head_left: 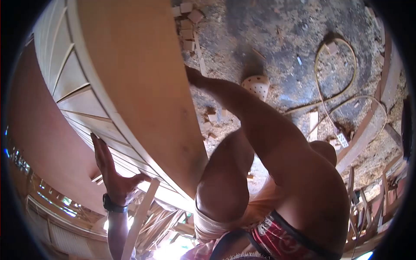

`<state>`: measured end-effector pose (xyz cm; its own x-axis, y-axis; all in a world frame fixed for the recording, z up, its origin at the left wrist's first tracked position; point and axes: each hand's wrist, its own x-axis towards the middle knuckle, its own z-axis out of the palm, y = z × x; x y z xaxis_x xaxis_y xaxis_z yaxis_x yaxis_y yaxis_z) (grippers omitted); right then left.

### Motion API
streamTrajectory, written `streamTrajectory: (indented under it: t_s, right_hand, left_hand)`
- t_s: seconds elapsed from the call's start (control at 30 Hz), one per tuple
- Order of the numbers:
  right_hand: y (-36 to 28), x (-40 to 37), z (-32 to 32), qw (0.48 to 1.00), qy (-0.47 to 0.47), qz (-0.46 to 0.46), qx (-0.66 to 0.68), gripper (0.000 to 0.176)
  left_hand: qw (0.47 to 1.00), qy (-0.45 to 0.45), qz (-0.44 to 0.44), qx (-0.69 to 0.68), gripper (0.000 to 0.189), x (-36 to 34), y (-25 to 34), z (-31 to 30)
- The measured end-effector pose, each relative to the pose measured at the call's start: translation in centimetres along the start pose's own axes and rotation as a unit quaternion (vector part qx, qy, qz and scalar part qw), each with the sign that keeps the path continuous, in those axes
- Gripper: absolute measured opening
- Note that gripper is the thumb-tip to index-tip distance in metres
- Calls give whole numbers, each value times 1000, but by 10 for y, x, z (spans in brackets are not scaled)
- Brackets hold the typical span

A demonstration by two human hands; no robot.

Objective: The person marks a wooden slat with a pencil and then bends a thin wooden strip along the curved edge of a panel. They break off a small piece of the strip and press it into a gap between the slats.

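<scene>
My left hand (113,175), with a dark watch on its wrist, is open, its fingers stretched and its thumb apart. It is close to the pale slatted face (82,102) of a large wooden piece. The thumb tip is right at the upper end of a narrow wooden strip (141,216). A broad, smooth wooden board (138,86) forms the near side of the piece. My right arm reaches across to that board's far edge, where the right hand (192,76) shows only in part; its fingers are hidden.
A perforated clog (256,86) is on the sawdust-covered floor. Small wood blocks (187,34) lie near the board. A looped cord (320,82) runs to a power strip (342,138) at the right. Another large brown panel (43,125) stands at the left, with wood strips (162,227) below.
</scene>
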<state>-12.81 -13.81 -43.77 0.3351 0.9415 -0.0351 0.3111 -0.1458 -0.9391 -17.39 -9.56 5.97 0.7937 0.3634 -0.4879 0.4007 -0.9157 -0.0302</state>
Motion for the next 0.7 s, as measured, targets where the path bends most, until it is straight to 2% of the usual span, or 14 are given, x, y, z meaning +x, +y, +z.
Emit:
streamTrajectory:
  t_s: [0.07, 0.17, 0.3, 0.37, 0.43, 0.5, 0.53, 0.63, 0.7]
  right_hand:
    - [6, 8, 33, 1000, 3, 3, -23, 15]
    - [13, 29, 64, 991, -78, 31, -104, 14]
    - [13, 20, 54, 977, -120, 32, -174, 13]
    - [9, -3, 29, 973, -122, 26, -194, 12]
    - [1, -45, -11, 992, -21, 50, -110, 11]
    - [-13, -71, -62, 970, -103, 67, -212, 12]
    - [-16, -85, -95, 969, -81, 83, -217, 16]
    - [-24, -142, -159, 945, -64, 194, -254, 21]
    - [-44, -182, -202, 937, -21, 259, -234, 25]
  left_hand:
    - [1000, 16, 15, 5, 143, 4, 0, -1]
    - [999, 25, 35, 8, 142, 8, -1, 2]
    - [1000, 24, 16, 0, 141, 4, 6, 0]
    - [998, 46, 49, -5, 141, 5, 1, 3]
    - [998, 41, 35, -11, 142, 6, 4, 0]
    - [998, 43, 36, 5, 142, 2, -1, 4]
    - [998, 51, 41, -8, 143, 4, -6, 8]
    - [995, 61, 58, -49, 142, 4, -12, 14]
    - [995, 66, 67, -43, 142, 5, -15, 18]
